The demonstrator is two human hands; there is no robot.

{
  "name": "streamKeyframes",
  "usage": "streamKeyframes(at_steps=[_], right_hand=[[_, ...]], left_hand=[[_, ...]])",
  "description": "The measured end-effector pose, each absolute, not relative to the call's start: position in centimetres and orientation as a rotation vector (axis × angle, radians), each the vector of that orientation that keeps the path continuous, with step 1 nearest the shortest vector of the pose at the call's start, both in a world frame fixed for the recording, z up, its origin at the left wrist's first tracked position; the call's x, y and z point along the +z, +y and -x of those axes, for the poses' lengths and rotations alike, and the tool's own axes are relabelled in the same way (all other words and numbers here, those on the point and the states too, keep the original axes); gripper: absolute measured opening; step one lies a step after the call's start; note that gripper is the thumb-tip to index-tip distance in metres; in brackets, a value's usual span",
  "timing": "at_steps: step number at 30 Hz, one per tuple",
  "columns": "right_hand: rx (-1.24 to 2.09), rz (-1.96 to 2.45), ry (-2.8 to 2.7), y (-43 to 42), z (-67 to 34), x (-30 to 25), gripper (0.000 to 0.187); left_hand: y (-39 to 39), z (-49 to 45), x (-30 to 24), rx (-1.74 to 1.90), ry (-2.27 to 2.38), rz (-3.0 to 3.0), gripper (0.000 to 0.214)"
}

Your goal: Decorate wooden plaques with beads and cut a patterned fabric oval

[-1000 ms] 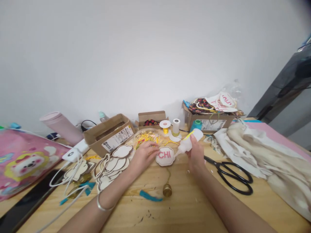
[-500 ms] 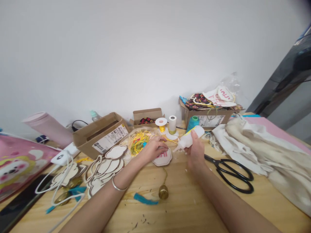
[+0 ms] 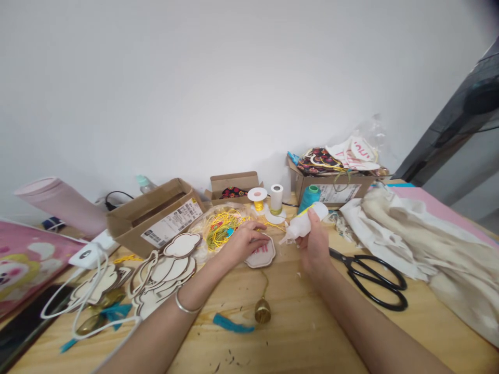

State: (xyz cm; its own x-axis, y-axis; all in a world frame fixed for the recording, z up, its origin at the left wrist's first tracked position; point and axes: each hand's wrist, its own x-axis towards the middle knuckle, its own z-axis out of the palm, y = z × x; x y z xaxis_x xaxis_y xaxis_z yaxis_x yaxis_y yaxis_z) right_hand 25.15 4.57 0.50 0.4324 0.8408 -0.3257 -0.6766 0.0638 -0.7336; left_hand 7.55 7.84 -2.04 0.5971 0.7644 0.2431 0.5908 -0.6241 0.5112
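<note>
My right hand (image 3: 316,244) is wrapped round a white squeeze bottle (image 3: 302,224) with a narrow nozzle, a glue bottle by its look. The bottle tilts, nozzle down and to the left. My left hand (image 3: 245,240) reaches over a small scalloped plaque (image 3: 262,258) with pink lettering, its fingers stretched over the top edge and partly hiding it. I cannot tell how firmly they touch. Below the plaque, a brass bell (image 3: 262,310) lies at the end of a cord, and a teal tassel (image 3: 233,323) lies to its left.
Black-handled scissors (image 3: 376,280) lie right of my right hand, beside crumpled beige cloth (image 3: 421,244). Cloud-shaped blanks (image 3: 171,270) are piled at left, near an open cardboard box (image 3: 156,218). Yellow cords (image 3: 224,226), thread spools (image 3: 310,197) and a full box (image 3: 331,187) stand behind.
The view has shifted slightly, so things at left appear further left. Both hands keep nearly the same places, the bottle still in my right hand.
</note>
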Motion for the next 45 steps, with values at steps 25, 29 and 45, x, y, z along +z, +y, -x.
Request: streamKeyframes(at_steps=[25, 29, 45], right_hand=[[1.153, 0.982, -0.189, 4.6, -25.0, 0.1, 0.034], [1.145, 1.0, -0.194, 4.4, -24.8, 0.5, 0.035], [1.147, 0.953, -0.197, 4.4, -25.0, 0.5, 0.037]], left_hand=[[6.1, -5.3, 0.4, 0.723, 1.255, -2.315, 0.008], [6.8, -7.3, -0.2, 0.454, 1.3, -2.396, 0.013], [8.0, -10.5, 1.5, 0.204, 1.227, -2.359, 0.018]])
